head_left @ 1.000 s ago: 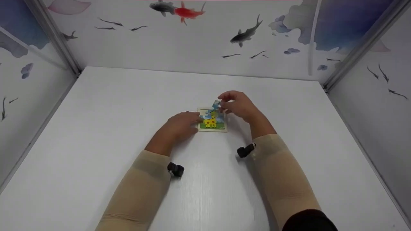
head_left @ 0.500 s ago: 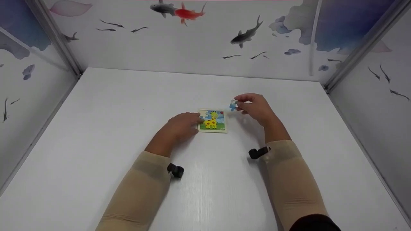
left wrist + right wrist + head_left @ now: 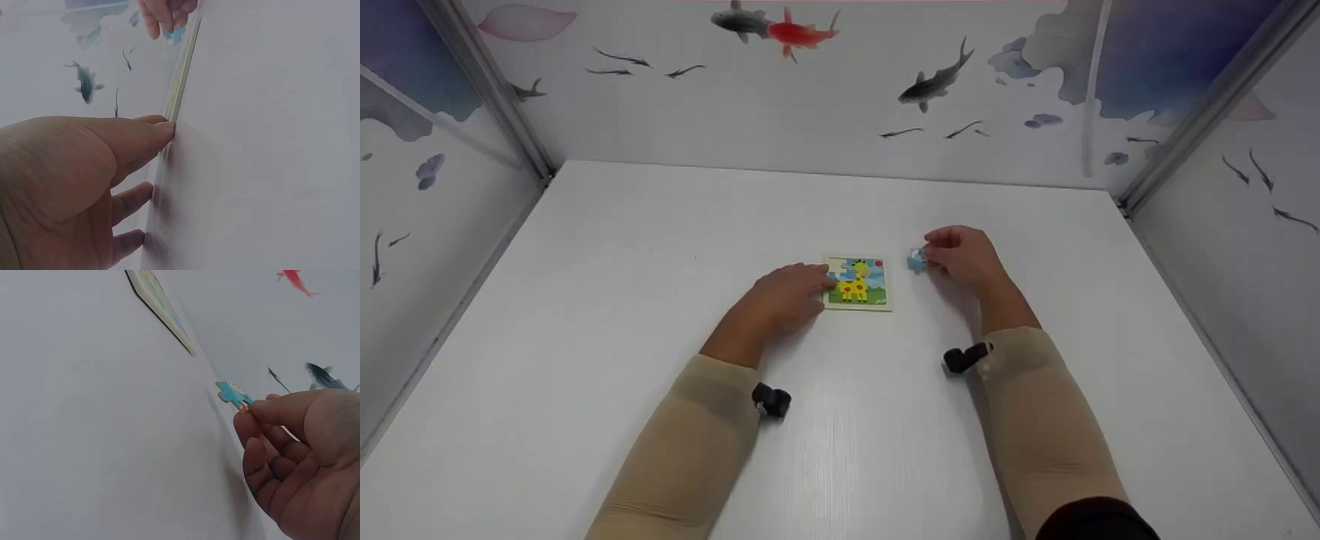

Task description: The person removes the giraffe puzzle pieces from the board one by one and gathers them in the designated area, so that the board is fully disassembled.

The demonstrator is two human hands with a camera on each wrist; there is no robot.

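A small square jigsaw board (image 3: 858,282) with a giraffe picture lies flat on the white table. Its upper left corner shows a pale bare gap where the frame base is exposed. My left hand (image 3: 789,295) rests at its left side, fingers fairly straight, fingertips over the edge and thumb by the near corner. In the left wrist view, thumb and forefinger touch the board's edge (image 3: 181,90). To the right of the board, my right hand (image 3: 969,259) pinches a light blue jigsaw piece (image 3: 233,395) between thumb and forefinger. A white patch and a small red patch show on that piece.
The white table (image 3: 840,420) has walls around it, printed with fish and flowers. A small black camera (image 3: 772,400) sits at the left wrist, and another black camera (image 3: 964,358) at the right.
The right hand has carried the jigsaw piece from above the board's upper right corner out to the right, lowering and turning it. The left hand stays at the board.
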